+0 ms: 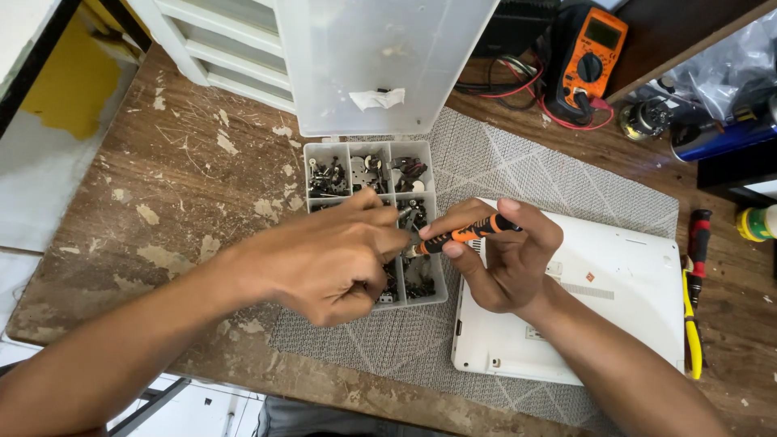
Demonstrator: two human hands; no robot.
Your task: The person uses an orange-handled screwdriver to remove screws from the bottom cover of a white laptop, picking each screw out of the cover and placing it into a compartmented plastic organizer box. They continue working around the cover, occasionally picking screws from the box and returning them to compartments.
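Note:
My right hand [506, 259] grips a small orange-and-black screwdriver [465, 235], held nearly level with its tip pointing left. My left hand [328, 259] hovers over a clear compartment box [368, 166] of small metal parts, and its thumb and forefinger pinch at the screwdriver's tip; whatever sits between them is too small to make out. The box's clear lid [380, 57] stands open at the back. A white laptop [631, 307] lies bottom-up on the right, under my right wrist.
A grey patterned mat [502, 154] covers the worn wooden table [162, 194]. An orange multimeter [595, 57] with red and black leads sits at the back. At the right edge lie a red-handled tool [698, 239] and yellow-handled pliers [692, 324].

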